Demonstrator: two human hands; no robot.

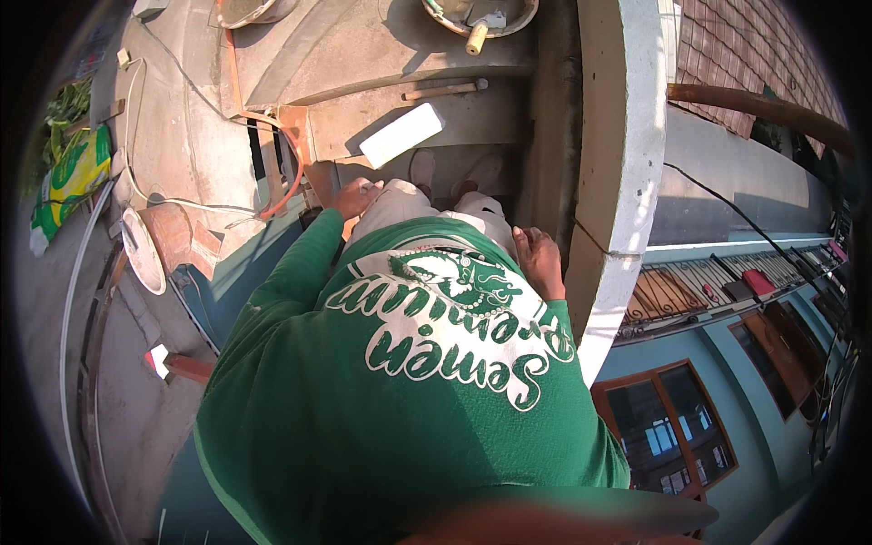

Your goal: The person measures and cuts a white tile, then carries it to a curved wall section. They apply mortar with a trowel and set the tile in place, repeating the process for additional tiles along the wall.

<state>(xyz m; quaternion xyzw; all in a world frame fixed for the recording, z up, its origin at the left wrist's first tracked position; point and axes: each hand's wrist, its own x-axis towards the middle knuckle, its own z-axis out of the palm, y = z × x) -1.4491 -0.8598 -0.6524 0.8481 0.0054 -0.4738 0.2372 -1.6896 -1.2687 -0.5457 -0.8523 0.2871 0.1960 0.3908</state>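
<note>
My left hand (358,197) rests against the left thigh of my light trousers (389,200), its fingers bent in with nothing visible in them. Against the other thigh lies my right hand (540,261), fingers loosely stretched out and holding nothing I can see. Just ahead of my left hand, a white rectangular block (402,134) lies at a slant on the concrete. Beyond it sits a short tool with a wooden handle (444,89), its exact kind unclear. My feet (477,173) are partly hidden below the knees.
A round basin (520,29) at the far edge holds a trowel (481,32); another round container (254,11) stands left of it. A concrete ledge (618,163) rises at my right. An orange hose (295,159) and a pale cable (134,173) run at my left, near a tilted bucket (145,252).
</note>
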